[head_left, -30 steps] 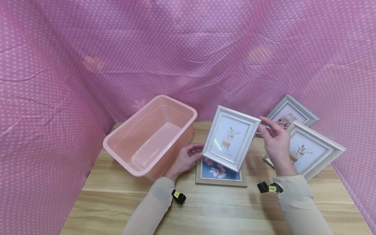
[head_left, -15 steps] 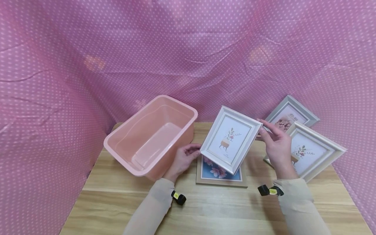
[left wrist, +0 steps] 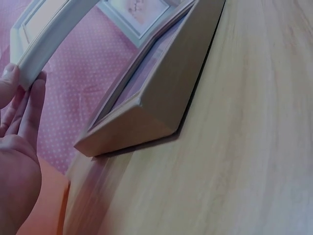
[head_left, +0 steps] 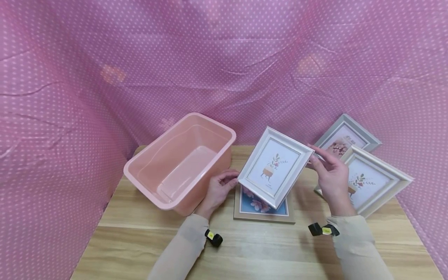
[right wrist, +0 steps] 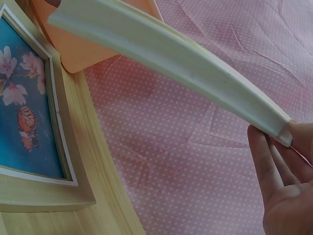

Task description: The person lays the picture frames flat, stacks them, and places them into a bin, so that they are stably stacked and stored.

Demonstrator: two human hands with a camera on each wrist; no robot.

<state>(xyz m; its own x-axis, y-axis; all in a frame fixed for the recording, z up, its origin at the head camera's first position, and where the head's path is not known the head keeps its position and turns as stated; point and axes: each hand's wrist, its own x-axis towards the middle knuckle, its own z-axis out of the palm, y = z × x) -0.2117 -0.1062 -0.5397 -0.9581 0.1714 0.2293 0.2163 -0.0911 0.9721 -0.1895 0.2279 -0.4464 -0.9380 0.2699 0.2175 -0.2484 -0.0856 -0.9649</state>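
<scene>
Both hands hold a white picture frame (head_left: 276,165) with a potted-plant print, tilted above the table. My left hand (head_left: 219,191) pinches its lower left corner between thumb and fingers; the left wrist view shows that thumb (left wrist: 7,85) on the front. At the opposite, upper right corner, my right hand (head_left: 332,177) grips the frame, thumb on one face and fingers on the other, as the right wrist view shows. Below lies a wood-coloured picture frame (head_left: 264,219) with pink blossoms on blue, partly covered by the white one. Its butterfly (right wrist: 28,128) shows in the right wrist view.
A pink plastic tub (head_left: 189,163) stands at the left, close beside the left hand. On the right, a cream picture frame (head_left: 376,181) overlaps a grey picture frame (head_left: 365,136). Polka-dot pink cloth (head_left: 217,58) hangs behind the wooden table (head_left: 245,249).
The white frame has turned a little clockwise in the hands, its top corner moving right. My right hand has come slightly down and right; the left stays nearly in place.
</scene>
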